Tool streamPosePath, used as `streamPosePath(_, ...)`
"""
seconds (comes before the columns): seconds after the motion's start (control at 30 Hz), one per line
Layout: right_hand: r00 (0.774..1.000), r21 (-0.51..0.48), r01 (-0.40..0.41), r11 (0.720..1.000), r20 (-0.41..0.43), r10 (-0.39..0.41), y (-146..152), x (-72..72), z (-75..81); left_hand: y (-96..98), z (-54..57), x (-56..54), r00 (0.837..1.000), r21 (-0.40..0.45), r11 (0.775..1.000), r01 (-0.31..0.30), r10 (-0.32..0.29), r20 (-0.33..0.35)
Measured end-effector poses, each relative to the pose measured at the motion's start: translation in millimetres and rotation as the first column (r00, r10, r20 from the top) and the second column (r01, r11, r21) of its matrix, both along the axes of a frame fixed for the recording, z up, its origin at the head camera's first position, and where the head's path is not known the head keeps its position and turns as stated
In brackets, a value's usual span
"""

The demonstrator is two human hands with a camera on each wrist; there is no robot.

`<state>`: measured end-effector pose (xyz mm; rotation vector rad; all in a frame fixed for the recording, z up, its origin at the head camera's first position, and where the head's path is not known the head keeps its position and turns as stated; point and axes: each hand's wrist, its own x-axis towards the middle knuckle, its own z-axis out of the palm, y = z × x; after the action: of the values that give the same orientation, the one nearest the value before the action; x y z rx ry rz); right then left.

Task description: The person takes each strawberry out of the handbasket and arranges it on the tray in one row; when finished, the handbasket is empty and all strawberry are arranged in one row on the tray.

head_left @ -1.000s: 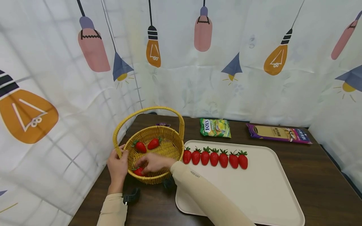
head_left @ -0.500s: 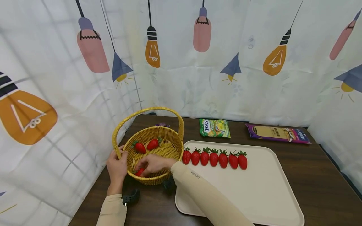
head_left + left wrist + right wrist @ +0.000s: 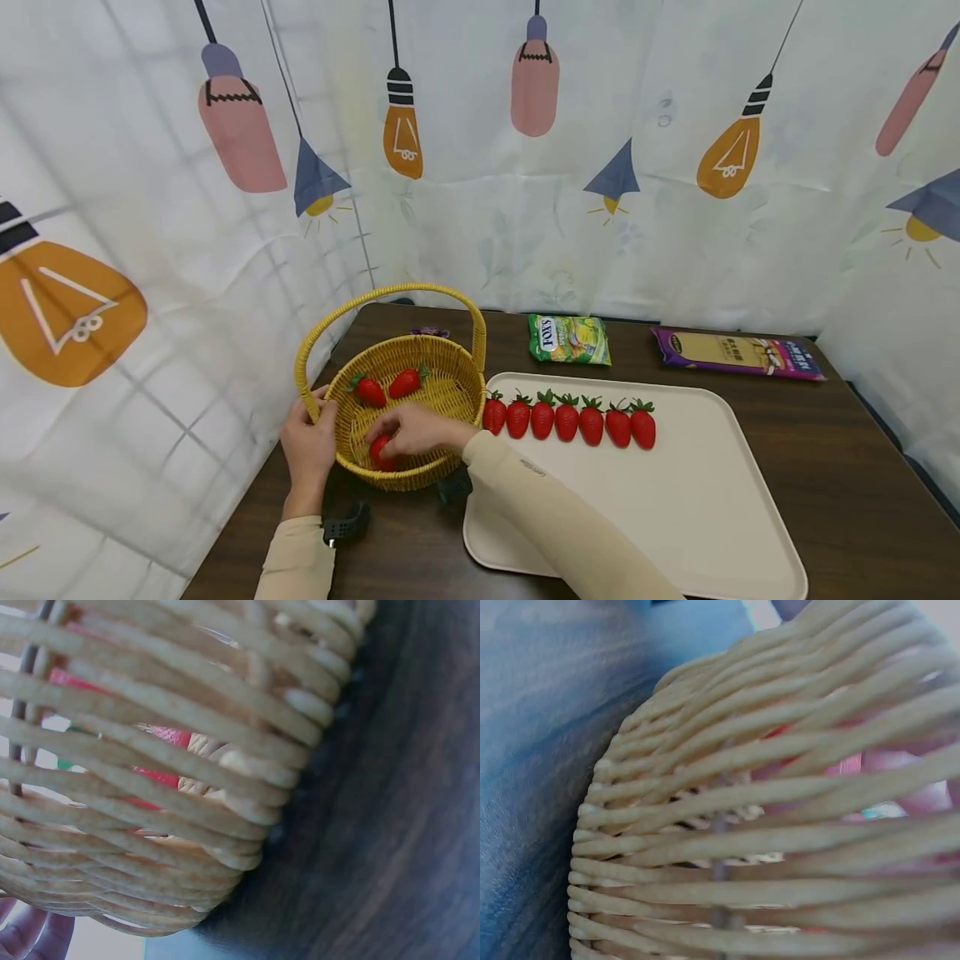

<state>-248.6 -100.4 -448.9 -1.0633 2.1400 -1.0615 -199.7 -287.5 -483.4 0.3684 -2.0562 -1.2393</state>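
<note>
A yellow woven basket (image 3: 446, 393) with a tall arched handle stands at the left of the table. My left hand (image 3: 309, 442) grips its left side where the handle meets the rim. Inside the basket, my right hand (image 3: 420, 429) pinches a red strawberry (image 3: 379, 454) near the front wall. Two more strawberries, one at the left (image 3: 368, 391) and another strawberry (image 3: 406, 382) beside it, lie towards the back. Both wrist views are filled mostly by the basket's weave (image 3: 187, 817), with bits of red showing through the slats (image 3: 727, 795).
Right of the basket lies a cream tray (image 3: 660, 517) with a row of several strawberries (image 3: 566, 422) along its back edge. Behind it are a green Fox's candy bag (image 3: 570, 339) and a long purple packet (image 3: 738, 354). A small purple item (image 3: 431, 332) sits behind the basket.
My right hand has shifted slightly to the right and up inside the basket, with the strawberry moving along in its fingers. My left hand keeps its grip on the basket.
</note>
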Motion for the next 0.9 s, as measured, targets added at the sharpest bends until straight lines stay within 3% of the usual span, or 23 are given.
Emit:
streamPosePath(0.13, 0.988, -0.058, 0.141, 0.988, 0.079, -0.136, 16, 4.4, 9.7, -0.2, 0.6, 1.0, 1.0, 0.012, 1.0, 0.002, -0.002, 0.008)
streamPosePath(0.27, 0.967, -0.121, 0.219, 0.968, 0.163, -0.198, 35, 7.6, 17.5, 0.1, 1.9, 2.0, 1.0, 0.019, 1.0, 0.005, -0.005, 0.002)
streamPosePath(0.5, 0.938, -0.274, 0.343, 0.898, 0.15, -0.312, 63, 15.8, 20.4, 1.3, 1.3, 2.3, 1.0, 0.01, 1.0, 0.011, -0.011, -0.006)
streamPosePath(0.6, 0.923, -0.314, 0.382, 0.869, 0.166, -0.346, 73, 20.9, 20.3, 0.6, 0.8, 2.1, 1.0, 0.019, 1.0, 0.014, -0.013, -0.005)
streamPosePath(0.9, 0.89, -0.345, 0.453, 0.822, 0.225, -0.396, 100, 27.6, 18.9, -0.3, 0.3, 0.5, 1.0, 0.019, 1.0, 0.007, -0.007, -0.007)
